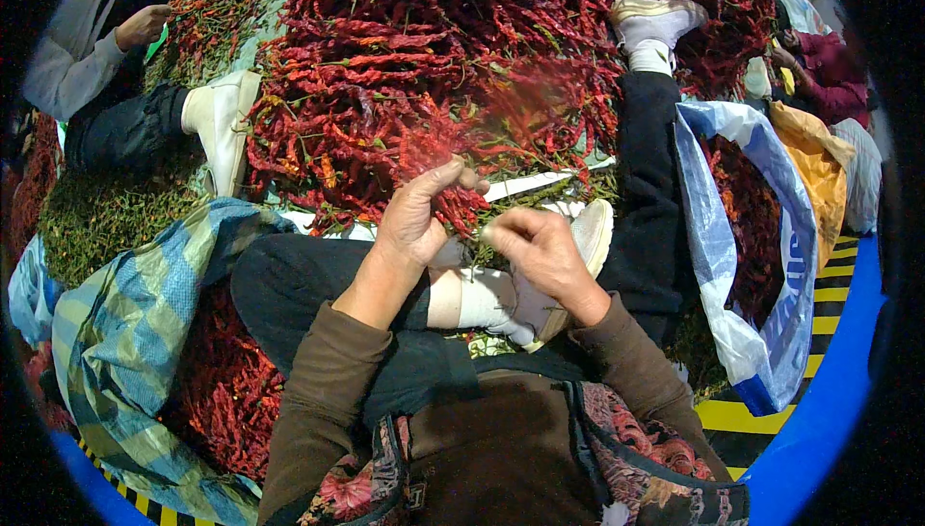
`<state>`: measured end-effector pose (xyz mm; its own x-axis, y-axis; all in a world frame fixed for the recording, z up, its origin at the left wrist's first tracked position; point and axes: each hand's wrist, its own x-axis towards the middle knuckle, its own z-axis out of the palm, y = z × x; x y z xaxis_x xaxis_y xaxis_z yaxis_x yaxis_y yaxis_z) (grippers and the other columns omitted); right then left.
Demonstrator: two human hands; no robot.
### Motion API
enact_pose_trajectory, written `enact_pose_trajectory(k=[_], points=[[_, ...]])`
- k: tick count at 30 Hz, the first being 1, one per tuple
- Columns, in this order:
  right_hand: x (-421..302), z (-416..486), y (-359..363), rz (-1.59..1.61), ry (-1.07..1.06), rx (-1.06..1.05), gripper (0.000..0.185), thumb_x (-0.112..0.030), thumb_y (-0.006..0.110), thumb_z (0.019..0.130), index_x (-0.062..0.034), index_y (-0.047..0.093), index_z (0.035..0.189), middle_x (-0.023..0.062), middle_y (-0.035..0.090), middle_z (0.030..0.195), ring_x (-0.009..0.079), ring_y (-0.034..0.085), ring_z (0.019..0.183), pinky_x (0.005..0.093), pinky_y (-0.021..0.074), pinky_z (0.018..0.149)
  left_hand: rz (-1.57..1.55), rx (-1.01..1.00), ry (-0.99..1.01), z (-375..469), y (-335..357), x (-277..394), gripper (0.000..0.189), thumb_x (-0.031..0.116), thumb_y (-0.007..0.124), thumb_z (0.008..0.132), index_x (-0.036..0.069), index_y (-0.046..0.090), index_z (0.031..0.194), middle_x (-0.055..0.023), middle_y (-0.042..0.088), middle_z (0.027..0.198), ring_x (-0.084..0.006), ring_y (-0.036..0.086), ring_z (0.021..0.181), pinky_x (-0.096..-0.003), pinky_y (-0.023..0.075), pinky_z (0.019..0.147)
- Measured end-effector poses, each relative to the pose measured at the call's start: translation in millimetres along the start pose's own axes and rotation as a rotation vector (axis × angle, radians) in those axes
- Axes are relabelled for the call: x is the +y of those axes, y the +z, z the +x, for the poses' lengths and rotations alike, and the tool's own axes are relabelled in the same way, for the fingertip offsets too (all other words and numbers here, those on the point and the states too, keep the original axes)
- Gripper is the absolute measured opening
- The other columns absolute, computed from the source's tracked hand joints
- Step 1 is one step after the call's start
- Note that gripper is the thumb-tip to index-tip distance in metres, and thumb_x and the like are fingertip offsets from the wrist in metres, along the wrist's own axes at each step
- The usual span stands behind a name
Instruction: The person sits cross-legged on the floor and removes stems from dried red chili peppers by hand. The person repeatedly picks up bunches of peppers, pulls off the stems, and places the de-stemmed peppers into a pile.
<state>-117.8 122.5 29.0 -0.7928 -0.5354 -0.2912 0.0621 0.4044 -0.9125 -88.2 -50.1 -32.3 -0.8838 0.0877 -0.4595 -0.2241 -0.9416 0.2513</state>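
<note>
My left hand (423, 212) is closed around a bunch of dried red chili peppers (462, 209), whose stem ends point toward my right hand. Just right of those stems is my right hand (538, 244), its fingertips pinched together; whether a stem sits between them cannot be seen. Below the hands, loose green stems (483, 255) hang and lie over my folded leg and white sock (488, 298). A large heap of dried red chilies (433, 56) spreads directly before me, slightly blurred close to my hands.
At right stands an open white-and-blue woven sack (704, 237) holding chilies, beside an orange sack (809, 157). A checkered woven sack (123, 352) with chilies lies left. Discarded stems (108, 215) cover the ground. Another person's hand (143, 26) and shoe (224, 121) are at left; a person in maroon (835, 78) is at right.
</note>
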Motion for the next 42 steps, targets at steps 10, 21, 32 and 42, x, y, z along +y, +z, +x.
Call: enact_pose_trajectory(k=[10,21,32,42], points=[[11,8,15,0.206,0.07,-0.087,0.012,-0.009,0.06,0.089,0.001,0.065,0.085,-0.0041,0.053,0.061,0.0038,0.046,0.055,0.021,0.0362,0.05,0.0,0.026,0.017,-1,4,-2,0.013,0.015,0.056,0.092,0.003,0.059,0.095,-0.0071,0.06,0.079,-0.0253,0.061,0.083,-0.0431,0.0499,0.089],[-34,-17,3,-0.119,-0.363,-0.633,0.013,-0.006,0.06,0.081,-0.002,0.063,0.092,0.0156,0.062,0.087,0.0343,0.062,0.079,0.0391,0.0504,0.067,-0.044,0.311,0.035,10,-2,-5,0.012,0.017,0.06,0.092,0.005,0.056,0.093,-0.0082,0.058,0.071,-0.021,0.061,0.068,-0.0427,0.0557,0.075],[-9,4,34,-0.525,-0.371,0.128,0.028,0.008,0.058,0.075,0.0015,0.061,0.102,0.0205,0.062,0.098,0.0365,0.062,0.083,0.0358,0.0518,0.069,0.099,0.326,0.096,12,-16,-14,0.019,0.025,0.059,0.091,0.006,0.063,0.088,-0.008,0.065,0.084,-0.02,0.062,0.076,-0.0323,0.051,0.072],[6,36,25,0.134,0.22,-0.034,0.018,-0.015,0.066,0.084,0.0024,0.069,0.089,0.0072,0.063,0.066,0.0088,0.055,0.059,0.0276,0.0446,0.055,0.252,0.294,0.258,0,-1,-17,0.015,0.019,0.063,0.089,0.004,0.066,0.087,-0.0042,0.065,0.085,-0.014,0.059,0.08,-0.0271,0.0454,0.076]])
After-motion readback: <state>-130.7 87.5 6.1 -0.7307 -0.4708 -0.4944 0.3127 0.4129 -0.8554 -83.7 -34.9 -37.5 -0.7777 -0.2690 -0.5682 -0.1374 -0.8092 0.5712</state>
